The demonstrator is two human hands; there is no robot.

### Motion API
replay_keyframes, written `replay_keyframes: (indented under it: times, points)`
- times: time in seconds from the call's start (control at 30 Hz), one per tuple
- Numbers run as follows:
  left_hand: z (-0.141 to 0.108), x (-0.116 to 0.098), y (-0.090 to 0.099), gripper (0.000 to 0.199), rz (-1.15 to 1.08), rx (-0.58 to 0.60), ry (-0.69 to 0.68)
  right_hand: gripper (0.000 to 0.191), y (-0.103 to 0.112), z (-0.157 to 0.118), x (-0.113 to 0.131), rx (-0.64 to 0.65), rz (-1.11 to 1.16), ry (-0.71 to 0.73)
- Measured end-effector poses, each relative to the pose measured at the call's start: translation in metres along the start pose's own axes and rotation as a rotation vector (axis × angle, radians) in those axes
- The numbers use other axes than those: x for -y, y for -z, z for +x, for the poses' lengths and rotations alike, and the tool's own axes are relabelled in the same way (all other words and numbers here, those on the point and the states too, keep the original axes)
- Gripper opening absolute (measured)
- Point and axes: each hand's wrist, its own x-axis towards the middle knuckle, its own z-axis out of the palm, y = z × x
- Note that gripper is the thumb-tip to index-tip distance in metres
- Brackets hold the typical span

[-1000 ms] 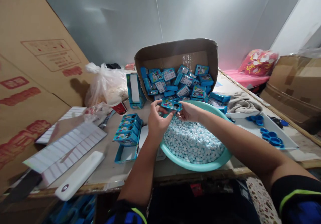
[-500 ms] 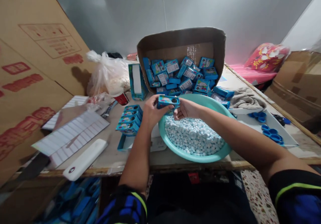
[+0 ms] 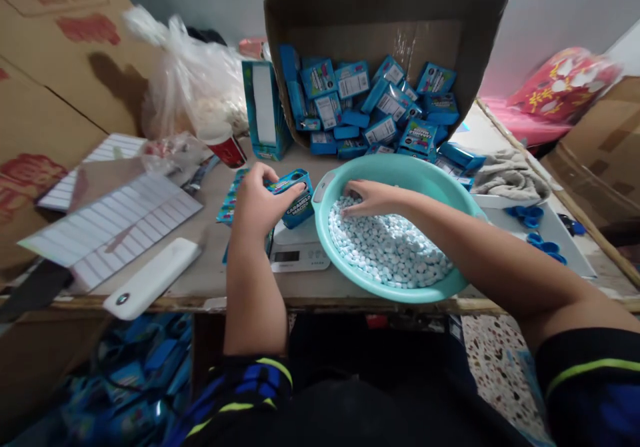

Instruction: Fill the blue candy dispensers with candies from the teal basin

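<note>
My left hand grips a small blue candy box marked "Caramelo", thumb along its top edge. That box is over a white kitchen scale; whether it rests on the pan I cannot tell. Partly hidden behind my left hand is a row of matching blue boxes. My right hand is inside a turquoise bowl, its curved fingers apart and touching the pale blue and white candies. Some fingertips are hidden at the candy surface.
Behind the bowl, a tilted cardboard box holds many blue candy boxes. A taller display box, a red cup and a plastic bag stand left of it. Blue scoops lie in a white tray at right.
My left hand has carried the candy box left and down from above the bowl to the scale. My right hand has left the box and reached into the candies. The view has tilted downward.
</note>
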Motion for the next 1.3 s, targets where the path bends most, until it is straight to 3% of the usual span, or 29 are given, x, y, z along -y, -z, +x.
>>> replay_keyframes:
  times: [0.07,0.13,0.27,0.43,0.67,0.9,1.17,1.3]
  points:
    - [-0.001,-0.001,-0.002,0.042,0.013,0.172,0.013,0.043,0.005,-0.001,0.004,0.095,-0.025,-0.032]
    - [-0.002,-0.002,-0.003,0.040,-0.026,0.249,-0.033,0.042,0.009,-0.002,0.007,0.140,-0.080,-0.060]
    - [-0.005,-0.004,-0.005,0.036,-0.178,0.102,-0.151,0.037,0.016,-0.004,0.009,0.215,-0.160,-0.087]
    - [-0.007,-0.008,-0.004,0.026,-0.193,-0.159,-0.150,0.028,0.019,-0.005,0.007,0.253,-0.184,-0.065]
    - [-0.007,-0.009,-0.008,0.017,-0.192,-0.239,-0.164,0.017,0.030,-0.010,0.016,0.165,-0.182,-0.048]
    - [-0.007,-0.014,-0.014,0.015,-0.163,-0.209,-0.207,0.010,0.037,-0.015,0.016,0.025,-0.128,-0.036]
    - [-0.007,-0.014,-0.013,0.014,-0.136,-0.203,-0.181,0.014,0.039,-0.019,0.022,-0.036,-0.114,-0.062]
    - [-0.009,-0.012,-0.010,0.027,-0.076,-0.037,-0.090,0.016,0.041,-0.017,0.020,-0.027,-0.140,-0.053]
